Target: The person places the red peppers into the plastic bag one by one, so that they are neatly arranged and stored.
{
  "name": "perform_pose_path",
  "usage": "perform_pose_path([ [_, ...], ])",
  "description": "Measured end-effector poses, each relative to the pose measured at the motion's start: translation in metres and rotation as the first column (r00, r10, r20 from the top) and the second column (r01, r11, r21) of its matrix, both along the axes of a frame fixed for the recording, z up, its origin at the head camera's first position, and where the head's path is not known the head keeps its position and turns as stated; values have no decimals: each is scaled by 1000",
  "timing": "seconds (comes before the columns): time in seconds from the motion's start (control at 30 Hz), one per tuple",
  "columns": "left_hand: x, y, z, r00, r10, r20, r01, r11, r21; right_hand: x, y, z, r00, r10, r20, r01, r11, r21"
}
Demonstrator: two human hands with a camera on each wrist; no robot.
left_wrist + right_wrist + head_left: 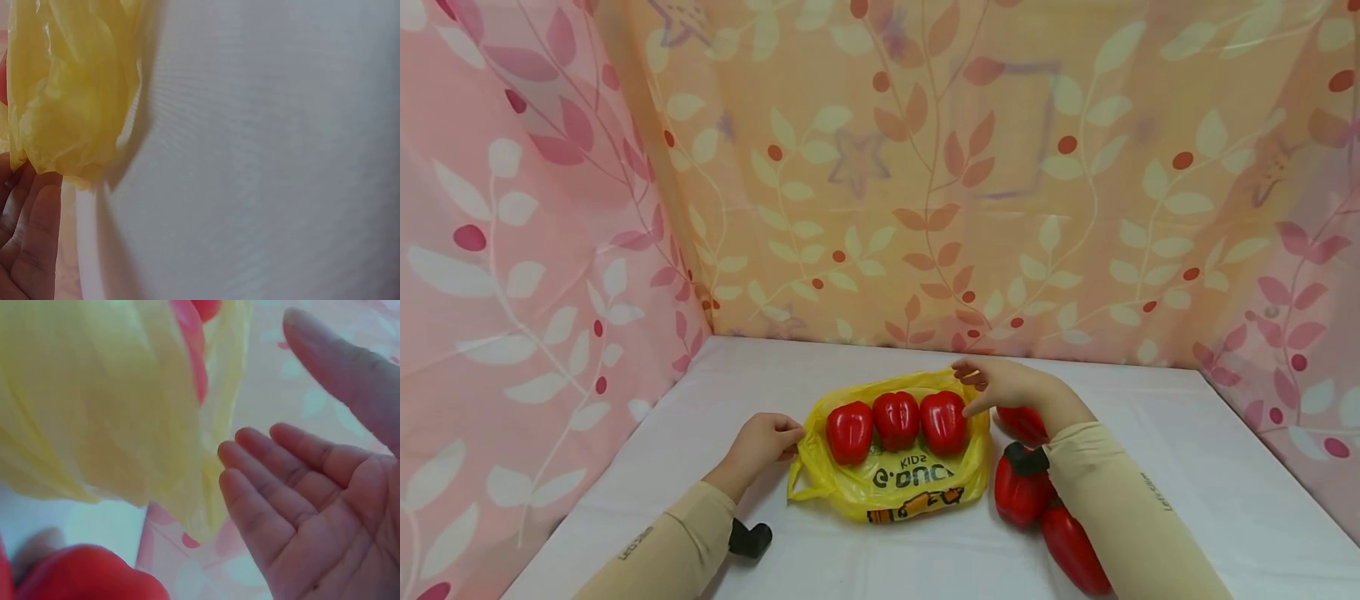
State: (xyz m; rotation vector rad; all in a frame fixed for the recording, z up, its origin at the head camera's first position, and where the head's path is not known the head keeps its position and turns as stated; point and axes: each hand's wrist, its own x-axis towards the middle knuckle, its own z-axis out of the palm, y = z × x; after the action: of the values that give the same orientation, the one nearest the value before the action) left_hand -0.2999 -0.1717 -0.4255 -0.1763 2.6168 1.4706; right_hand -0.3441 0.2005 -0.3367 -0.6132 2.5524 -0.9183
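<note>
A yellow plastic bag with printed letters lies spread on the table, three red bell peppers in a row within its opening. At the bag's left edge, my left hand pinches the thin plastic between thumb and fingers; the left wrist view shows the bag hanging from those fingertips. My right hand is over the bag's far right edge, beside the rightmost pepper. In the right wrist view its fingers are extended near the yellow plastic, thumb held apart, nothing gripped.
More red peppers lie right of the bag: one partly behind my right wrist, one with a dark stem, and one partly under my right sleeve. A dark curved stem shows beside my left sleeve. Patterned curtains enclose the white table.
</note>
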Motion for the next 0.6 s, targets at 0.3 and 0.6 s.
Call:
perform_pose_path([
  [0.3, 0, 1, 2, 1000, 1, 0, -1, 1000, 5, 4, 25, 15, 997, 8, -75, -13, 998, -57],
  [0.6, 0, 1, 0, 1000, 4, 3, -4, 1000, 0, 6, 58, 20, 995, -31, -94, 26, 998, -51],
])
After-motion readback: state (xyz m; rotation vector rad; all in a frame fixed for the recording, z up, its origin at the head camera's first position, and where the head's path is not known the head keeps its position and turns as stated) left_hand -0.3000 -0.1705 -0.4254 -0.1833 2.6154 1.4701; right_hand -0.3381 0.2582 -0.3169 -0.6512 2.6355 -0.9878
